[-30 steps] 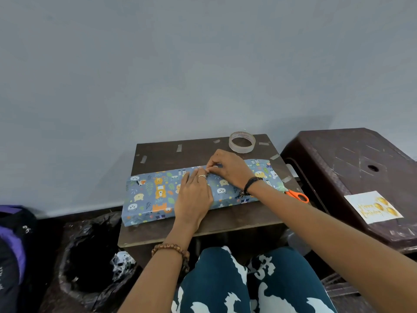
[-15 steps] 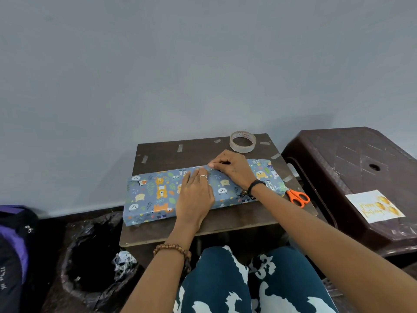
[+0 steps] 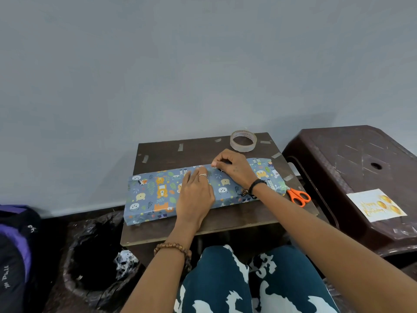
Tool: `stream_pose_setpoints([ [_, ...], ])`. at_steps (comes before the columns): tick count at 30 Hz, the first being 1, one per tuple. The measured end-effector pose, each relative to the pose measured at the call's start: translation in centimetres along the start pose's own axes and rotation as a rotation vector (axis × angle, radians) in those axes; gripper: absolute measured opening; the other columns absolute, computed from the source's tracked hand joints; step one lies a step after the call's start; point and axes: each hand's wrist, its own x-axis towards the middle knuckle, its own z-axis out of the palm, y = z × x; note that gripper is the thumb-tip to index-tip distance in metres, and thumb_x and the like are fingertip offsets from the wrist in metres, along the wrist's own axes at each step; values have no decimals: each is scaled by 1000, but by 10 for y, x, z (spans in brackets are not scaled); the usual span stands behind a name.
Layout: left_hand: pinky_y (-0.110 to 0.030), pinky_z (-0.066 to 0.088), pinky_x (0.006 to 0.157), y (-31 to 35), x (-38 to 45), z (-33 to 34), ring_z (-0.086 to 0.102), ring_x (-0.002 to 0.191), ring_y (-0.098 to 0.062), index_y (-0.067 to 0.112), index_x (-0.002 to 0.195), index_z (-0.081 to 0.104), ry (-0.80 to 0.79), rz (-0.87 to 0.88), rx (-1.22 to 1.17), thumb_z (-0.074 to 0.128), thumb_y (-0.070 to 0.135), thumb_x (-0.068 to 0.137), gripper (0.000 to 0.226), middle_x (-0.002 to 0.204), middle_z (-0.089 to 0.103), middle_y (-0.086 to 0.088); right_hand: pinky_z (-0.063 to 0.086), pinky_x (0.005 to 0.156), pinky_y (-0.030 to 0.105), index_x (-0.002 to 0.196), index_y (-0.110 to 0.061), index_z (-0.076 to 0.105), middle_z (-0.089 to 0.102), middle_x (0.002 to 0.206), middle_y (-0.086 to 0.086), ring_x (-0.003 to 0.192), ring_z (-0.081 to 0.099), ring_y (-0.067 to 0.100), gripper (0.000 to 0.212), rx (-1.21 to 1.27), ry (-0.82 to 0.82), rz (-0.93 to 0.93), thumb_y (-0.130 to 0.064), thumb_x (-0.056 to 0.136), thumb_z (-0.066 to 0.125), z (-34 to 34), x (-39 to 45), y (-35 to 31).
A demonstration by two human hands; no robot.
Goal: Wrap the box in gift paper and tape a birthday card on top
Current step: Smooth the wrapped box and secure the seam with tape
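left hand point(image 3: 195, 195): flat, palm down | right hand point(image 3: 232, 167): fingertips pinched

The wrapped box point(image 3: 158, 195) spanned the worktop point(image 3: 225, 224), with bare strips before and behind it; tape roll point(image 3: 243, 141) blocked the far corner, scissors point(image 3: 297, 196) the right edge.

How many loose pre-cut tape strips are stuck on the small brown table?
6 visible: two at the back left, one left of the clear tape roll, one right of it, two along the right edge. The hands or wrapped box may hide others.
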Motion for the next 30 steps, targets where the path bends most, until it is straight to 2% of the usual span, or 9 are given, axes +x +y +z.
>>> stream_pose_setpoints([
  [3, -41, 44, 98, 0, -1, 1, 67, 89, -30, -8, 109, 57, -7, 12, -12, 60, 3, 75, 36, 94, 69, -19, 42, 73, 17, 75, -6, 66, 59, 77, -12, 74, 54, 2, 9, 16, -3, 7, -10, 83, 66, 0, -1, 0],
  [6, -41, 44, 98, 0, -2, -1, 67, 88, -30, -8, 109, 56, -6, 14, 4, 63, 2, 74, 37, 94, 68, -18, 42, 74, 19, 73, -10, 64, 58, 77, -11, 74, 54, 4, 11, 25, -14, 11, -8, 83, 64, 0, -1, 0],
  [9, -42, 45, 97, 1, -1, -2, 68, 86, -29, -8, 108, 57, -4, 22, 12, 65, 1, 72, 37, 92, 69, -18, 41, 72, 18, 73, -6, 64, 58, 77, -9, 73, 53, 5, 10, 60, -1, 22, -8, 84, 64, -1, -1, 0],
  [17, -36, 28, 111, -1, -1, 0, 60, 107, -29, -7, 122, 49, -61, -10, -8, 49, 7, 87, 38, 111, 64, -19, 45, 80, 34, 74, -7, 67, 61, 83, -4, 81, 58, 15, 10, 6, -31, 13, -9, 83, 64, 0, -1, -2],
  [22, -33, 22, 114, 0, -2, -2, 55, 115, -27, -5, 128, 45, -92, -13, 3, 43, 10, 91, 40, 120, 60, -18, 45, 78, 34, 74, -6, 67, 61, 83, -2, 81, 59, 20, 10, -25, -33, -3, -11, 82, 67, 1, -1, -1],
  [26, -32, 17, 116, 0, -2, -4, 50, 122, -25, -3, 133, 39, -105, 5, 5, 38, 13, 94, 42, 128, 55, -16, 45, 77, 30, 75, -4, 67, 60, 83, -2, 80, 58, 15, 11, -54, -39, -2, -13, 82, 68, 3, 0, 0],
  [28, -33, 21, 116, 0, -2, -4, 53, 119, -25, -2, 131, 41, -92, 14, 6, 37, 12, 93, 41, 123, 58, -16, 45, 76, 27, 75, -5, 67, 60, 83, -2, 79, 57, 13, 12, -67, -42, -9, -14, 82, 68, 3, 1, 0],
  [30, -38, 35, 108, 0, -2, -4, 61, 106, -28, -4, 119, 52, -62, 19, -1, 37, 11, 88, 38, 112, 64, -17, 45, 75, 27, 74, -6, 66, 60, 83, -2, 78, 56, 12, 12, -74, -43, -16, -15, 82, 68, 3, 1, 0],
])
